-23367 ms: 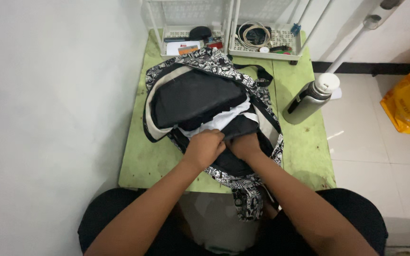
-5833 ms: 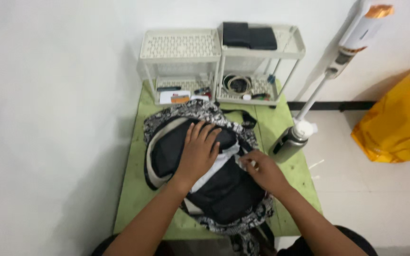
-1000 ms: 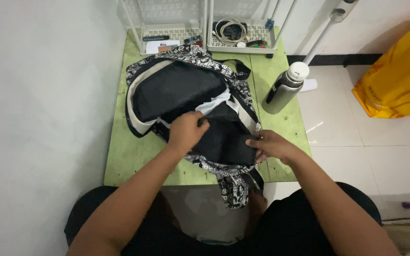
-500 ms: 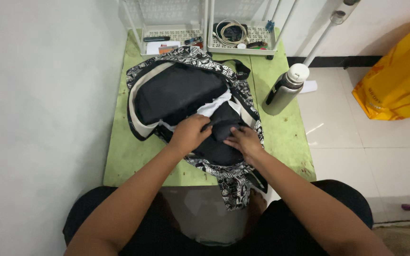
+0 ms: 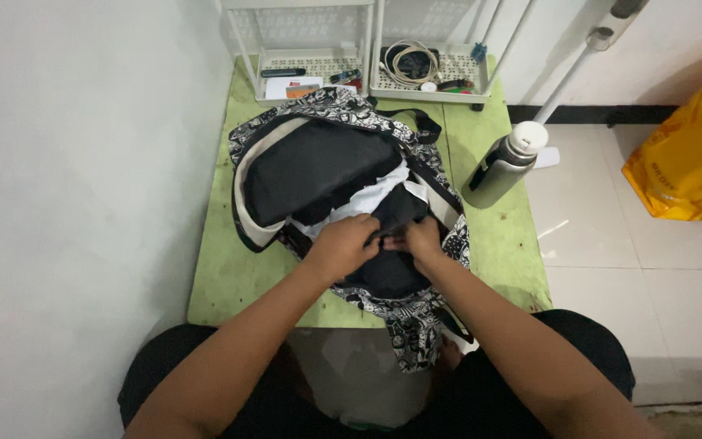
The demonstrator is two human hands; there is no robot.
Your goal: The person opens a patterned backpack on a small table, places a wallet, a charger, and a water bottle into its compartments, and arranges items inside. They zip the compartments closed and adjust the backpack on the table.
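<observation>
In the head view a black backpack with a black-and-white patterned trim lies flat on a green desk, filling the desk's middle; its bulk stretches away from the two hands toward 11 o'clock, and its lower end hangs over the near desk edge at 6 o'clock. The left hand rests on the backpack's lower half, fingers curled down and pinching at the dark fabric beside a white lining that shows just at its 12 o'clock; the right hand sits touching it at 3 o'clock, fingers bent inward and gripping the same fold of the backpack, knuckle to knuckle with the left; what exactly lies between the fingertips cannot be told. A steel bottle with a white cap lies tilted on the desk at 2 o'clock from the hands, near the backpack but apart from it; two white wire trays stand at the far desk edge at 12 o'clock, holding coiled cable and small items; an orange bag sits on the tiled floor at 3 o'clock, well apart.
</observation>
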